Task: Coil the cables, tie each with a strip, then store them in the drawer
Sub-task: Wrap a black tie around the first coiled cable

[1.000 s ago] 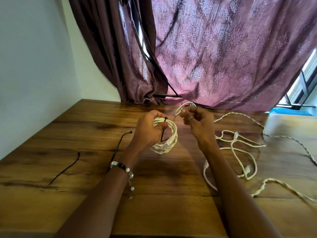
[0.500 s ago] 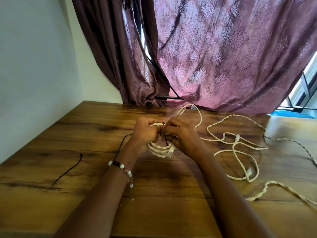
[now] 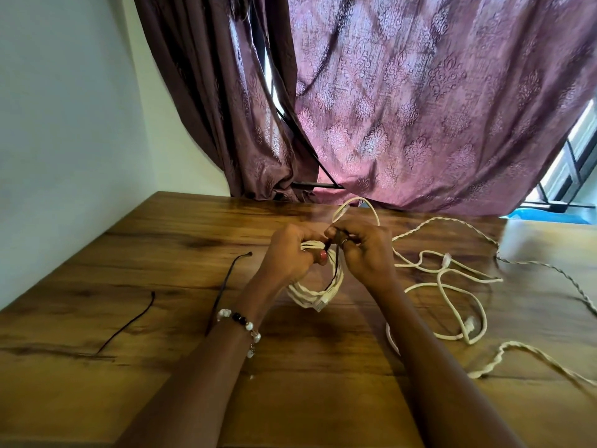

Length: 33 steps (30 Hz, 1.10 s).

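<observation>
A coiled cream cable (image 3: pixel 315 294) hangs just above the wooden table (image 3: pixel 129 383) between my hands. My left hand (image 3: pixel 290 253) grips the top of the coil. My right hand (image 3: pixel 365 250) pinches a thin dark strip (image 3: pixel 336 270) that runs down across the coil's strands. One free end of the cable (image 3: pixel 355 205) loops up behind my fingers. A loose cream cable (image 3: pixel 452 286) with plugs sprawls on the table to the right. A twisted cream cable (image 3: pixel 533 354) lies further right.
Two spare dark strips lie on the table to the left, one strip (image 3: pixel 226 286) beside my left forearm and one strip (image 3: pixel 129 324) nearer the wall. A purple curtain (image 3: pixel 420 108) hangs behind the table. A white wall (image 3: pixel 64 124) borders the left side.
My right hand came in from beside the coil and joined my left hand at its top, taking the dark strip. The coil dropped slightly toward the table.
</observation>
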Tool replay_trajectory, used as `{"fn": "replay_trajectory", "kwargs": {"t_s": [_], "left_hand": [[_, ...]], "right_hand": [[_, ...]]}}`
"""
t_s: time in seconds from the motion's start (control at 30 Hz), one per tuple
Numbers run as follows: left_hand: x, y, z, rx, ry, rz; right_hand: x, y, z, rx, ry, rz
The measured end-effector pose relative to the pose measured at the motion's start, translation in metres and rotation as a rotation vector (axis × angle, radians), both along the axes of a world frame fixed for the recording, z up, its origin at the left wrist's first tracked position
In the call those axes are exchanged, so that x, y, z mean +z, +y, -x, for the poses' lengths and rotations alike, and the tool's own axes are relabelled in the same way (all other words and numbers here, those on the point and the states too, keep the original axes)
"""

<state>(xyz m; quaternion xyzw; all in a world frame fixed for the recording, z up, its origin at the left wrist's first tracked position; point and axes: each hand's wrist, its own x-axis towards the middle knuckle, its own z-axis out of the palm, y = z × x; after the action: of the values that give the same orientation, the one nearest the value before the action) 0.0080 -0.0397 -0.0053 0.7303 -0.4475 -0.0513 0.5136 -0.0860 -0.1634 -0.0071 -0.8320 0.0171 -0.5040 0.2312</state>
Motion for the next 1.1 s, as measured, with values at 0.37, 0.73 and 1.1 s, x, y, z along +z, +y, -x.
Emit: {"fn": "replay_trajectory", "kwargs": {"t_s": [0.37, 0.73, 1.1], "left_hand": [[0.006, 0.006, 0.011, -0.109, -0.105, -0.133], [0.007, 0.012, 0.013, -0.183, -0.018, 0.053], [0.004, 0.006, 0.019, -0.127, -0.323, 0.305]], "right_hand": [[-0.003, -0.013, 0.0, 0.084, 0.026, 0.012], [-0.002, -0.004, -0.001, 0.152, 0.176, -0.563], [0.008, 0.003, 0.009, 0.562, 0.515, -1.223]]}}
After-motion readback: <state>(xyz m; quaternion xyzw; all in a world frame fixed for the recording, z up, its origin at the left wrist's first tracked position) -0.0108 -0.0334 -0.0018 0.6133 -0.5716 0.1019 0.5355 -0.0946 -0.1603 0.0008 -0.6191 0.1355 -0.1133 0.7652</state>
